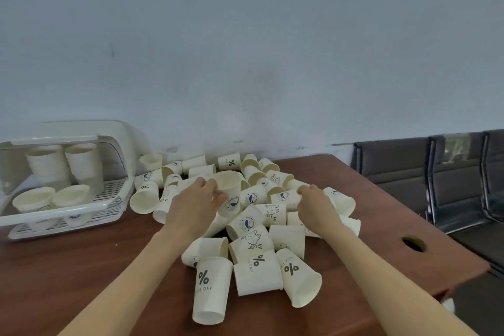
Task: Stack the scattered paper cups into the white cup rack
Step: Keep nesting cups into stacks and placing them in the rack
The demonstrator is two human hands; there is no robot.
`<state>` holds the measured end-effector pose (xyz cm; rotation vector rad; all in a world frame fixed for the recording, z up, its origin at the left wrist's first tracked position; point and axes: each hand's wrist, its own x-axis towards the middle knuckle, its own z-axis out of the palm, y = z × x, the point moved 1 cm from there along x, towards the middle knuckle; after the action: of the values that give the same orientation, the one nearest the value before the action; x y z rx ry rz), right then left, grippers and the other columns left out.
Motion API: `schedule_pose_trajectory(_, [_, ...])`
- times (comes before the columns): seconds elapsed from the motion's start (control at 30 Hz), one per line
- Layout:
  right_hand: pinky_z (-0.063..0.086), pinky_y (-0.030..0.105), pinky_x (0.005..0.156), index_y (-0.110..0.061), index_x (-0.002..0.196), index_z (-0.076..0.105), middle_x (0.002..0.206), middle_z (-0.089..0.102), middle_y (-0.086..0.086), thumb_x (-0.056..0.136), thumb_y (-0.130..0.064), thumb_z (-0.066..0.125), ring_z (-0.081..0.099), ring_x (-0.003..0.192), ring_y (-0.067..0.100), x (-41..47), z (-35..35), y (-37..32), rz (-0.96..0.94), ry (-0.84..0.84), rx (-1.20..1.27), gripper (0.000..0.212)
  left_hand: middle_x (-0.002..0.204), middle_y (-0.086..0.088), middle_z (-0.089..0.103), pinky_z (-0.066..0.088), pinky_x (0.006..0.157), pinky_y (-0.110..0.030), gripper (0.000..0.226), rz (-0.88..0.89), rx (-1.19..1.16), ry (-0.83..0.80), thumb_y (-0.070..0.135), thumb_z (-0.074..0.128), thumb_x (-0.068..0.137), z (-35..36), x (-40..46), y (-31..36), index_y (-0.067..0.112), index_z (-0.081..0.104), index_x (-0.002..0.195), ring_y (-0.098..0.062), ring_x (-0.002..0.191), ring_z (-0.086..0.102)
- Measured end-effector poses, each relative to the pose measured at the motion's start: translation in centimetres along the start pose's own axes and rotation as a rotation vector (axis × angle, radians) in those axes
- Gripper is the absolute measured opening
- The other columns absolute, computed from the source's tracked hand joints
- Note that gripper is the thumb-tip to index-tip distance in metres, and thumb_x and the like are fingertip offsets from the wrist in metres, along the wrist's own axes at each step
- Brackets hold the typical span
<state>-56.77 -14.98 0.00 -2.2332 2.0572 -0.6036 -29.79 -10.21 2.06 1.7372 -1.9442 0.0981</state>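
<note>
A heap of scattered paper cups (pixel 256 243) covers the middle of the brown table (pixel 81 275); most lie on their sides, printed with a percent sign, a bear or a blue badge. My left hand (pixel 196 202) grips an upright cup (pixel 227 188) by its rim and side, mouth facing up, above the heap. My right hand (pixel 313 204) rests on the right side of the heap, its fingers closed on a lying cup (pixel 286 198). The white cup rack (pixel 62 207) stands at the left with its lid raised, holding two tall stacks of cups at the back and two shorter ones in front.
A pale wall runs behind the table. The table's right part has a round cable hole (pixel 414 243). Dark padded seats (pixel 436 180) stand beyond the right edge. Bare wood lies between the rack and the heap and along the front left.
</note>
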Motion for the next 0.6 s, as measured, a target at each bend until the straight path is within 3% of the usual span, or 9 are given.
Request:
schedule_pose_trajectory(0.17, [0.043, 0.035, 0.076, -0.005, 0.098, 0.056, 0.105, 0.056, 0.013, 0.091, -0.007, 0.042, 0.056, 0.092, 0.031, 0.3, -1.2, 4.6, 0.188, 0.112, -0.049, 0.015, 0.107, 0.005, 0.053, 0.047, 0.077, -0.037, 0.035, 0.025, -0.028, -0.028, 0.05, 0.037, 0.097, 1.7, 1.1, 2.9, 0.021, 0.055, 0.105, -0.022, 0.093, 0.058])
schedule_pose_trajectory(0.3, [0.047, 0.04, 0.084, -0.012, 0.078, 0.045, 0.102, 0.06, 0.015, 0.087, -0.009, 0.044, 0.057, 0.093, 0.034, 0.8, -1.7, 7.6, 0.401, 0.147, -0.006, 0.01, 0.108, 0.004, 0.055, 0.047, 0.076, -0.036, 0.037, 0.046, -0.04, -0.026, 0.051, 0.037, 0.096, 3.1, 1.7, 4.7, 0.021, 0.057, 0.104, -0.021, 0.09, 0.058])
schedule_pose_trajectory(0.4, [0.043, 0.041, 0.093, -0.013, 0.085, 0.049, 0.109, 0.06, 0.012, 0.087, -0.013, 0.044, 0.056, 0.104, 0.034, 2.0, -1.5, 9.1, 0.568, 0.1, 0.051, 0.005, 0.11, 0.006, 0.053, 0.045, 0.071, -0.032, 0.038, 0.06, -0.032, -0.047, 0.052, 0.036, 0.096, 3.9, 2.2, 5.8, 0.021, 0.056, 0.103, -0.018, 0.09, 0.056])
schedule_pose_trajectory(0.6, [0.029, 0.044, 0.105, -0.013, 0.118, 0.058, 0.126, 0.055, 0.01, 0.09, -0.023, 0.049, 0.05, 0.118, 0.032, 5.2, -0.6, 10.6, 0.821, 0.014, 0.235, 0.031, 0.106, 0.009, 0.05, 0.042, 0.072, -0.031, 0.038, 0.077, 0.019, -0.054, 0.053, 0.032, 0.097, 4.6, 3.0, 7.3, 0.023, 0.054, 0.105, -0.014, 0.087, 0.053])
